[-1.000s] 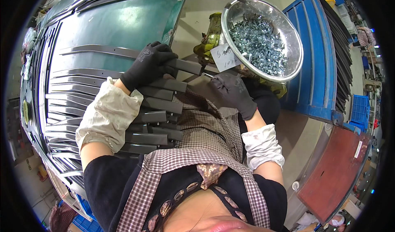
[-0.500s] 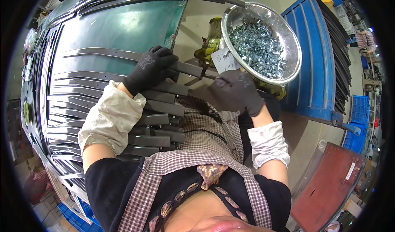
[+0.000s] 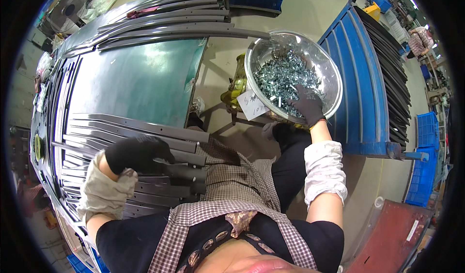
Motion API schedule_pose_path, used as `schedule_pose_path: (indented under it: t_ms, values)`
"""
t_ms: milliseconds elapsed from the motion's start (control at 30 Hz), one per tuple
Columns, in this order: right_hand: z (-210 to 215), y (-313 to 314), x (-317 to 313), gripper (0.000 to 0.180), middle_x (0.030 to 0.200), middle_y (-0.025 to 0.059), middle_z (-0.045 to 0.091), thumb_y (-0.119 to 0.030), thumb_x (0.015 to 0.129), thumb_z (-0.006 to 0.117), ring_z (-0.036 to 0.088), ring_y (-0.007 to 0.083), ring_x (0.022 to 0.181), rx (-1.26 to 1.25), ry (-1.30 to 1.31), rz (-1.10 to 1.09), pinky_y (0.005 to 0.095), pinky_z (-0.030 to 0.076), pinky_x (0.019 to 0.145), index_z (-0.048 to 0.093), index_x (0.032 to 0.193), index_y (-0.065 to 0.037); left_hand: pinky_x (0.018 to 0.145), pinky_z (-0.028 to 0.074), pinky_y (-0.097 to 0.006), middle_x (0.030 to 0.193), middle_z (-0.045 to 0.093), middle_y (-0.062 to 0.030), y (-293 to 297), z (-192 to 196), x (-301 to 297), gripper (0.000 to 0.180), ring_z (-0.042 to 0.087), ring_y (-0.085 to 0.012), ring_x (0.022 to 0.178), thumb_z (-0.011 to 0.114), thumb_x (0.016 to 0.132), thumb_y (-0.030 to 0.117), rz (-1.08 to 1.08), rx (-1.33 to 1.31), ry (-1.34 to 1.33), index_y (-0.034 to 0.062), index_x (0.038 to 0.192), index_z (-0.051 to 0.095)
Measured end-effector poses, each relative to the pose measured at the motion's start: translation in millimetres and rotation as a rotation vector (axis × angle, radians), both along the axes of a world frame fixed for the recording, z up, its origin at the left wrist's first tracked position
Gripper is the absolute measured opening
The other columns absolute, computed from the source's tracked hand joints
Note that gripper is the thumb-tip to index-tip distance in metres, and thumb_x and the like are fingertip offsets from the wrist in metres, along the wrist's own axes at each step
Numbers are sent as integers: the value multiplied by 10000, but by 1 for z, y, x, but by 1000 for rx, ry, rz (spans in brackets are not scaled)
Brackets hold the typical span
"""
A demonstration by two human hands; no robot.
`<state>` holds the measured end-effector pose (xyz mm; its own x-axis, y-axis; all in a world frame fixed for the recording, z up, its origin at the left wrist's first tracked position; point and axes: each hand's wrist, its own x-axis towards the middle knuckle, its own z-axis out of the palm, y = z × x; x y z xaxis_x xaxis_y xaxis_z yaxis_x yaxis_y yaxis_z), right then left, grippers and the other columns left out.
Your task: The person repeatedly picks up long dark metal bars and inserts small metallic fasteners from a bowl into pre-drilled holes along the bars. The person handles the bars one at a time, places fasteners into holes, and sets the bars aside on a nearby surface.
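Observation:
My left hand (image 3: 139, 155), in a black glove, is closed at the edge of a row of long dark grey strips (image 3: 186, 158) on the table. Its fingers curl over one strip, though the glove hides most of the grip. To the right, my right hand (image 3: 308, 104), also gloved, reaches into a round metal bowl (image 3: 335, 72). Its fingers are apart and touch small shiny metal clips (image 3: 283, 77) heaped inside. Whether a clip sits between the fingertips is hard to see.
A green tabletop (image 3: 140, 79) lies beyond the strips, with more curved strips (image 3: 179, 31) stacked at its far edge. At right stands a blue metal rack (image 3: 356, 89) holding dark strips. A reddish-brown board (image 3: 395, 236) is at lower right. A white note (image 3: 252, 106) hangs beside the bowl.
Both hands were on one grey strip between table and bowl. My right hand has moved into the bowl; my left has moved back leftward over the row. The view has shifted.

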<state>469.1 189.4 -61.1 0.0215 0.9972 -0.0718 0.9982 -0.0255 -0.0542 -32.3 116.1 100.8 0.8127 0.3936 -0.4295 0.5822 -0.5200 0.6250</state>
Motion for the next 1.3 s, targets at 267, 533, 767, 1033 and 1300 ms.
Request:
schedule_pose_path:
  t_ms: [267, 533, 767, 1033, 1300]
  values:
    - [-19, 11, 8, 383, 1091, 157, 693, -415, 836, 701, 662, 341, 1036, -75, 97, 26, 466, 528, 863, 675, 1077, -118, 1045, 374, -520, 1387, 543, -173, 211, -64, 87, 641, 534, -374, 1239, 686, 874, 353, 406, 979, -99, 72, 1412, 478]
    - [-3, -2, 25, 330, 1086, 125, 684, -365, 902, 630, 656, 327, 1007, 175, 246, 34, 444, 536, 846, 693, 1116, -123, 1102, 327, -511, 1248, 607, -103, 293, -126, 114, 471, 533, -332, 1220, 631, 874, 305, 471, 1087, -21, 193, 1328, 571]
    - [2, 8, 20, 345, 976, 156, 693, -413, 910, 631, 673, 350, 911, 194, 219, 36, 465, 529, 784, 701, 1041, -102, 963, 440, -471, 1085, 638, -116, 221, -135, 60, 403, 581, -361, 1057, 735, 773, 240, 367, 1016, -267, 107, 1149, 677]
    - [14, 5, 0, 374, 880, 173, 682, -431, 922, 618, 661, 364, 853, 165, 249, 8, 459, 515, 750, 671, 959, -62, 799, 511, -416, 1016, 626, -145, 166, -105, 44, 335, 619, -366, 926, 806, 729, 189, 542, 710, -282, 50, 980, 633]
    - [24, -20, -10, 251, 974, 187, 617, -314, 947, 585, 630, 372, 895, 328, 275, 113, 479, 503, 750, 681, 1023, -95, 767, 505, -433, 929, 615, -150, 129, -112, 12, 218, 619, -378, 879, 747, 793, 163, 526, 632, -384, 21, 854, 593]
